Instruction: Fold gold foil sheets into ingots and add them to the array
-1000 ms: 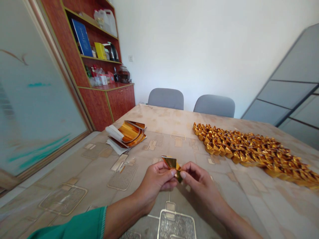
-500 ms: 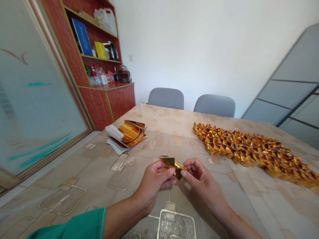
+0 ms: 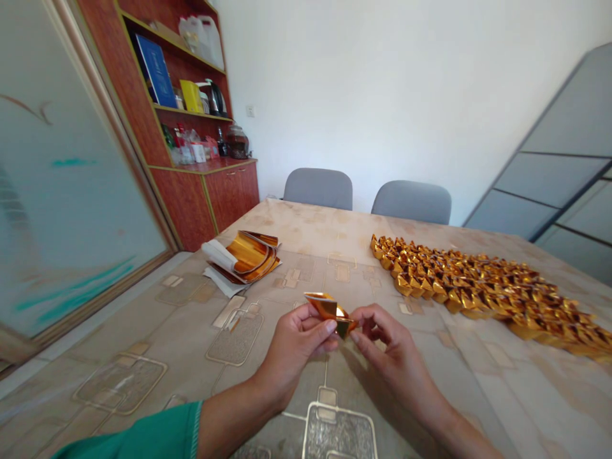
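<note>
A partly folded piece of gold foil paper (image 3: 327, 307) is held above the table in front of me. My left hand (image 3: 303, 335) pinches its left side between thumb and fingers. At its right end, my right hand (image 3: 382, 338) grips the edge with thumb and forefinger. Some of the foil is hidden behind the fingers. To the right lie many folded gold paper ingots (image 3: 459, 280), packed close together in rows. A loose stack of gold foil sheets (image 3: 251, 255) with white backs, curled over, lies to the left.
The table (image 3: 182, 331) has a patterned cover. Two grey chairs (image 3: 318, 188) stand at its far side. A red-brown cabinet (image 3: 191, 197) holding bottles and a kettle (image 3: 216, 99) is at the back left, beside a frosted glass door (image 3: 62, 191).
The foil piece has tilted and its right part has opened up a little between my hands. My right hand's fingers have shifted slightly on its edge.
</note>
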A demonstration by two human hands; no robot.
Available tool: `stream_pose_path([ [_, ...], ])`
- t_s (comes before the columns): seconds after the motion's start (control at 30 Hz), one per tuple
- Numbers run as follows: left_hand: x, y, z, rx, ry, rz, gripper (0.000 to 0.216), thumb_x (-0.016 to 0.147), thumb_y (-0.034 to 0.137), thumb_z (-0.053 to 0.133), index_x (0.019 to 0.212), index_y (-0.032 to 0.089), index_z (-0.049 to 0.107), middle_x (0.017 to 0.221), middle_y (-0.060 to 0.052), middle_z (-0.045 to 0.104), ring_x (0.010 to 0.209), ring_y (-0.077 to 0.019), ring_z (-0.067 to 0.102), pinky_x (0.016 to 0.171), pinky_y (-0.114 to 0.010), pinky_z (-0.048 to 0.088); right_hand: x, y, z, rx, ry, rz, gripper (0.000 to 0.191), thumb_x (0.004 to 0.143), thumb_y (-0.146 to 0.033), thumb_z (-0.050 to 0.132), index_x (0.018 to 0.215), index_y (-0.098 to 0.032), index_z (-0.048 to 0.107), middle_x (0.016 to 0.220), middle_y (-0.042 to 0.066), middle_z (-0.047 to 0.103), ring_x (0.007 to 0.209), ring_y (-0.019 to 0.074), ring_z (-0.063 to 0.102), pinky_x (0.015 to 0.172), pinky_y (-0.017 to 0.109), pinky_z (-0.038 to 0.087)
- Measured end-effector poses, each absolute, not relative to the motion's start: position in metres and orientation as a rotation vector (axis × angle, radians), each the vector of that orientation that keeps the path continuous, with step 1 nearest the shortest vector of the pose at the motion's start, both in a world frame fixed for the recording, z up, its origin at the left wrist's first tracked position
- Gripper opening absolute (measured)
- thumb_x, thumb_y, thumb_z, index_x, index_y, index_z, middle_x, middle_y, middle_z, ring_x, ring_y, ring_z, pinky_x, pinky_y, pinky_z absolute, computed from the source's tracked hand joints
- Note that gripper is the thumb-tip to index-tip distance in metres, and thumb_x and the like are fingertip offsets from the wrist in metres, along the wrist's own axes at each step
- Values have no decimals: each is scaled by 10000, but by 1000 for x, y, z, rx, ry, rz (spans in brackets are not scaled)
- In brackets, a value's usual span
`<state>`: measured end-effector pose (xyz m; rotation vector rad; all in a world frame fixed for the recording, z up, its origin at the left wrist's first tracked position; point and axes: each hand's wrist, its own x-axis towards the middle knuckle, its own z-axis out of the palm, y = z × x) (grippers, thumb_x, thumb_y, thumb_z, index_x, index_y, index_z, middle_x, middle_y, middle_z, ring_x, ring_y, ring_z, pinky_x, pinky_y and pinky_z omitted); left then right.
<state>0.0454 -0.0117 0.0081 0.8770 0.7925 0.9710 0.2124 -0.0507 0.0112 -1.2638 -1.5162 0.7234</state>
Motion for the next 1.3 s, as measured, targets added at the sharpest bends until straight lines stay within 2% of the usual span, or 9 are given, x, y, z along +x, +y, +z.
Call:
stream_pose_path([
  [0.13, 45, -11, 8, 884, 798, 1018, 286, 686, 322, 846, 878, 157, 713, 824, -26, 727, 711, -111, 652, 673, -208, 532, 221, -48, 8, -1238, -1546, 708, 127, 879, -210, 555, 753, -222, 564, 763, -11, 576, 694, 154, 535, 631, 272, 420],
  [0.27, 45, -11, 10, 865, 799, 1040, 307, 657, 325, 864, 870, 159, 719, 812, -22, 728, 715, -117, 656, 678, -211, 532, 227, -47, 7, -1209, -1596, 748, 67, 880, -183, 545, 879, -232, 590, 814, 2, 608, 743, 164, 575, 676, 284, 465],
  [0.37, 45, -10, 11, 856, 815, 1041, 321, 642, 331, 870, 862, 156, 716, 800, -23, 730, 691, -116, 651, 650, -205, 523, 227, -48, 11, -1179, -1691, 740, 135, 869, -150, 555, 960, -241, 596, 875, 19, 643, 778, 173, 595, 702, 298, 480],
  [0.53, 43, -7, 12, 885, 834, 1069, 297, 640, 320, 863, 812, 143, 697, 753, -19, 719, 650, -104, 627, 617, -193, 503, 226, -49, 19, -1069, -1864, 690, 154, 864, -104, 565, 844, -245, 626, 876, 13, 666, 801, 170, 617, 720, 299, 481],
  [0.77, 41, -4, 14, 976, 868, 1095, 250, 676, 303, 828, 782, 132, 681, 740, -49, 732, 624, -115, 630, 589, -204, 481, 227, -47, 19, -1130, -1839, 757, 126, 838, -128, 623, 844, -245, 671, 829, 8, 706, 762, 169, 642, 717, 306, 497],
  [0.9, 41, -5, 15, 999, 878, 1083, 243, 667, 303, 827, 765, 135, 682, 722, -42, 726, 608, -120, 625, 582, -212, 480, 227, -47, 22, -1080, -1820, 806, 55, 832, -212, 687, 852, -260, 705, 878, 25, 735, 821, 196, 663, 760, 344, 504],
  [1.13, 42, -8, 15, 1062, 875, 1048, 220, 661, 302, 815, 734, 137, 688, 693, -25, 707, 608, -120, 609, 580, -208, 464, 228, -47, 16, -1104, -1799, 829, 103, 887, -248, 643, 810, -233, 709, 825, 24, 719, 778, 183, 646, 731, 316, 478],
  [1.3, 41, -10, 11, 1065, 858, 999, 219, 682, 285, 802, 817, 135, 717, 762, -48, 734, 684, -137, 628, 644, -219, 471, 219, -47, 8, -1258, -1672, 822, 132, 863, -256, 619, 763, -192, 675, 729, 8, 679, 684, 163, 599, 656, 278, 451],
])
